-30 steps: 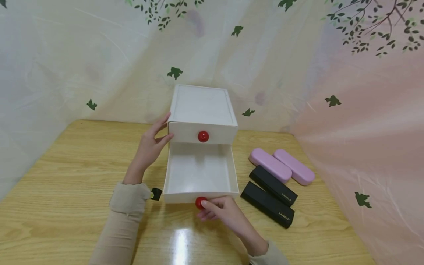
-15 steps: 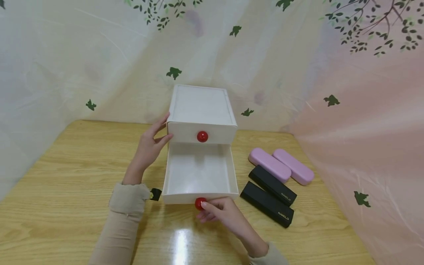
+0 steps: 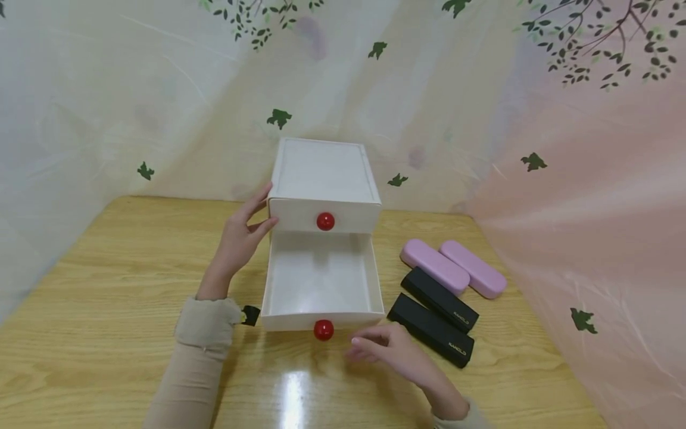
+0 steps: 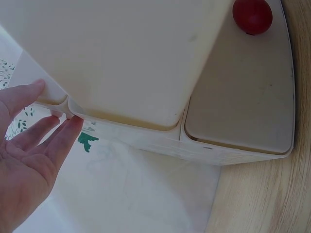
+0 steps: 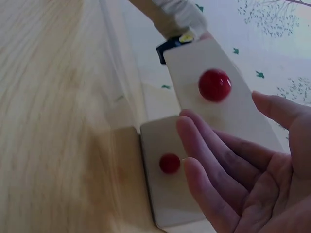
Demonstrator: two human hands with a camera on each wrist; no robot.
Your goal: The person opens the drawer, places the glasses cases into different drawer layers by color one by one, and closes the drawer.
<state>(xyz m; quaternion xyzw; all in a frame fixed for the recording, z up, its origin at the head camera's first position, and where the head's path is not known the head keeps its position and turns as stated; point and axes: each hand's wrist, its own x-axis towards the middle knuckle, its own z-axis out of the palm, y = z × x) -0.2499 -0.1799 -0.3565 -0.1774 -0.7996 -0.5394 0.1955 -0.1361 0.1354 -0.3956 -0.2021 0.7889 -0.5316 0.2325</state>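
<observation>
Leftmost in my head feed, the left hand (image 3: 234, 241) braces the front left corner of the white cabinet (image 3: 324, 170), its straight fingers touching the side and the thumb apart from them at the front edge. Beside the left sleeve (image 3: 208, 320) is a small black piece (image 3: 250, 315).

The middle drawer (image 3: 289, 323) is pulled well out, below the upper one with its red knob (image 3: 325, 221); the left wrist view gives me a bottom drawer (image 4: 240, 92) closed beneath. I judge the thin-walled middle drawer light and fairly stiff, apt to tip down if leaned on. I would take it by its round red knob (image 3: 324, 330), pinched from both sides since the ball looks slick, with the cabinet steadied.

Just right of that knob is the right hand (image 3: 396, 354), touching nothing, its fingers loosely spread.

Farther right lie two black cases (image 3: 439, 298), side by side, and behind them two pink cases (image 3: 455, 269). All look light and firm; the rounded pink ones may slide, so I would grip either kind across its narrow middle.
</observation>
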